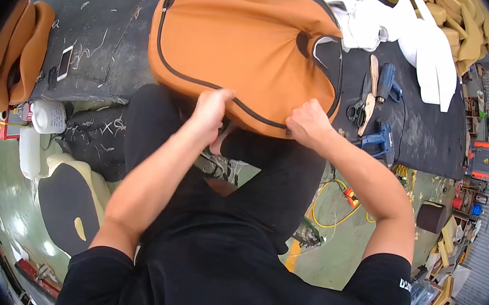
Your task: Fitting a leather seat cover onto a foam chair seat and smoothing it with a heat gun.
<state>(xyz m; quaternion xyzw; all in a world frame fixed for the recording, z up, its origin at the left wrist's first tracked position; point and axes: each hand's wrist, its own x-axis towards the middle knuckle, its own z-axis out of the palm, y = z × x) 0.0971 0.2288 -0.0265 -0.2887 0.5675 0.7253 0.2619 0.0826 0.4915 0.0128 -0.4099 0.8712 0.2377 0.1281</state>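
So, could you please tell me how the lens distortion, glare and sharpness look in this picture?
Head view: strong fisheye, with a black rim and the workbench edge bowed; glare patches on the green floor lower left; the orange seat cover, left hand and right hand look reasonably sharp, while the clutter at the right rim is squeezed.

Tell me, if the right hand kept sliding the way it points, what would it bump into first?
The right hand already grips the orange seat cover's dark-piped edge and points up-left, so it would likely press straight into that cover.

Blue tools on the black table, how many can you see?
2. One blue power tool lies farther back beside the scissors, and another blue power tool lies nearer the table's front edge, by the right hand. Others may be hidden.
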